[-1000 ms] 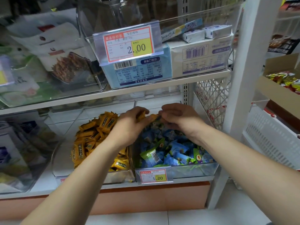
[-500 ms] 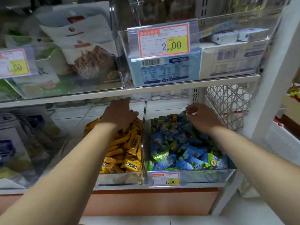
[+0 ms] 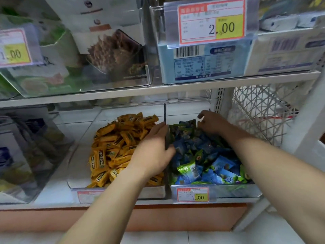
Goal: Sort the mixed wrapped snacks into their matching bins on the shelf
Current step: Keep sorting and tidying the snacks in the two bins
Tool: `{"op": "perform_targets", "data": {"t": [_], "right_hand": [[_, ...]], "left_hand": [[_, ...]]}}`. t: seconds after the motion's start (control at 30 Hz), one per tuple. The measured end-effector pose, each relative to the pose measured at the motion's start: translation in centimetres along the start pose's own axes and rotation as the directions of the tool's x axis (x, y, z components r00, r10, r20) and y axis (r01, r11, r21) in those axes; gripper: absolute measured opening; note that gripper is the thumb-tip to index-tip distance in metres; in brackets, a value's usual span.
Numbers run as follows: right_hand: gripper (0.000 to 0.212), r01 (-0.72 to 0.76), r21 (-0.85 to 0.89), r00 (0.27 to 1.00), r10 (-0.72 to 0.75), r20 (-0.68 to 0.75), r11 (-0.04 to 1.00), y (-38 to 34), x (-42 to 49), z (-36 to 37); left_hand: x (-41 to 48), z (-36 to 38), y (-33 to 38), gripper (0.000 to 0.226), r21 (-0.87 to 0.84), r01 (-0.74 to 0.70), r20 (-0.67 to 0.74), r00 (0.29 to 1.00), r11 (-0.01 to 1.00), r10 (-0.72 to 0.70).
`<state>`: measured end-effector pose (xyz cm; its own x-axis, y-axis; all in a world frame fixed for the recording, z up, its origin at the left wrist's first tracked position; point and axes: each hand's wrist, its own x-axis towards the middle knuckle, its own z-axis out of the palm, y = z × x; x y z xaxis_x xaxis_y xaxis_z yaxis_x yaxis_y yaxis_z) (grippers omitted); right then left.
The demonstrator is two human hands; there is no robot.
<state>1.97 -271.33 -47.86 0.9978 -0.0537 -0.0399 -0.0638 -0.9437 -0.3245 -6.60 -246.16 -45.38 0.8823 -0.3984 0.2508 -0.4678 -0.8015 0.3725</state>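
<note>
Lower shelf, right end. Two clear bins stand side by side, sharing a wall. The left bin (image 3: 79, 155) holds yellow snacks (image 3: 114, 148), heaped from its front edge to mid-depth. The right bin (image 3: 233, 191) holds blue and green snacks (image 3: 207, 155), piled to its rim, and carries a price tag (image 3: 193, 194) marked 1.00 on its front edge.

The left hand (image 3: 154, 152) lies over the shared wall: fingers straight and relaxed on the yellow side, thumb lying across on the blue side, with no packet visible in it. It hides the right front corner of the yellow heap. The right hand (image 3: 213, 124) is at the back of the right bin, fingers curled down onto the blue pile; whether they grasp a packet cannot be told.

The upper shelf board (image 3: 123, 93) overhangs both bins just above the hands. On it stand a pale blue box (image 3: 202, 66) behind a tag (image 3: 212, 22) marked 2.00, and a clear bin of bagged goods (image 3: 112, 55) to its left. A white lattice basket (image 3: 260, 111) is just beside the right bin's far side. Clear bins of blurred packs (image 3: 22, 147) fill the lower shelf's left end.
</note>
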Motion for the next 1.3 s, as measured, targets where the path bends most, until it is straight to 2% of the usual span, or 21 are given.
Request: {"op": "perform_targets", "data": {"t": [0.13,0.2,0.3,0.37,0.43,0.5,0.53,0.57,0.6,0.63,0.7,0.73,0.8,0.9,1.0,1.07,1.13,1.3], "right_hand": [[0.014,0.025,0.09,0.98,-0.007,-0.198,0.996,0.5,-1.7,-1.2],[0.007,0.082,0.234,0.958,-0.013,-0.285,0.969,0.0,-3.2,-2.1],[0.009,0.19,0.466,0.944,-0.03,-0.33,0.864,-1.5,-6.1,-4.4],[0.013,0.231,0.626,0.947,-0.025,-0.319,0.745,-3.0,-8.2,-5.6],[0.014,0.236,0.795,0.963,-0.022,-0.27,0.558,-4.6,-10.1,-6.0],[0.015,0.226,0.9,0.974,-0.057,-0.221,0.372,-6.1,-11.4,-6.0],[0.015,0.22,0.925,0.976,-0.073,-0.207,0.309,-6.6,-11.7,-6.0],[0.014,0.217,0.932,0.976,-0.075,-0.204,0.29,-6.8,-11.8,-6.0],[0.012,0.218,0.919,0.976,-0.055,-0.211,0.328,-6.7,-11.5,-6.1],[0.01,0.216,0.878,0.973,-0.015,-0.232,0.427,-6.1,-10.9,-6.2],[0.009,0.176,0.687,0.953,0.054,-0.299,0.706,-4.1,-9.2,-6.1],[0.01,0.144,0.574,0.949,0.051,-0.31,0.806,-3.0,-8.3,-5.8],[0.018,0.086,0.406,0.968,0.02,-0.25,0.91,-1.2,-6.2,-4.8],[0.04,-0.005,0.195,0.996,0.023,-0.089,0.981,0.0,-3.1,-3.5],[0.056,-0.073,0.039,0.995,0.07,0.072,0.997,-0.2,-0.7,-2.1],[0.055,-0.111,-0.028,0.986,0.113,0.122,0.993,-0.5,0.3,-1.0],[0.046,-0.137,-0.097,0.983,0.147,0.112,0.986,-0.8,1.0,0.0],[0.038,-0.134,-0.051,0.959,0.142,0.243,0.99,-0.5,1.9,1.2]], "left_hand": [[0.1,-0.1,0.2,0.061,-0.034,-0.003,-0.001,1.0,0.999,0.003],[0.2,-0.3,0.3,0.058,-0.054,0.012,0.001,1.0,0.998,-0.012],[0.4,-0.7,0.8,0.056,-0.048,0.034,-0.048,0.998,0.998,-0.037],[0.4,-1.2,1.7,0.059,-0.063,0.031,-0.119,0.992,0.998,-0.038],[0.4,-1.6,2.9,0.059,-0.16,-0.018,-0.17,0.985,0.987,-0.009],[0.3,-1.9,3.8,0.048,-0.269,-0.072,-0.201,0.979,0.96,0.017],[0.2,-2.1,3.8,0.041,-0.277,-0.078,-0.22,0.975,0.958,0.016],[0.2,-2.4,3.5,0.035,-0.245,-0.065,-0.241,0.971,0.967,0.004],[0.2,-2.8,2.8,0.031,-0.181,-0.029,-0.258,0.966,0.983,-0.019],[0.1,-3.1,1.8,0.029,-0.109,0.02,-0.273,0.961,0.994,-0.049],[-0.2,-3.9,-0.5,0.035,0.014,0.141,-0.288,0.949,0.99,-0.132],[-0.3,-4.2,-1.4,0.042,0.057,0.201,-0.282,0.943,0.978,-0.178],[-0.4,-4.3,-1.7,0.051,0.057,0.232,-0.274,0.939,0.971,-0.209],[-0.4,-3.3,0.4,0.051,-0.006,0.111,-0.217,0.97,0.994,-0.11],[-0.7,-1.6,1.4,0.051,-0.001,0.097,-0.077,0.992,0.995,-0.096],[-0.7,-0.9,1.0,0.046,-0.016,0.11,0.0,0.994,0.994,-0.11],[-0.6,-0.7,0.6,0.044,-0.053,0.098,0.016,0.995,0.994,-0.097],[-0.5,-0.4,0.4,0.042,-0.05,0.076,-0.001,0.997,0.996,-0.076]]}}
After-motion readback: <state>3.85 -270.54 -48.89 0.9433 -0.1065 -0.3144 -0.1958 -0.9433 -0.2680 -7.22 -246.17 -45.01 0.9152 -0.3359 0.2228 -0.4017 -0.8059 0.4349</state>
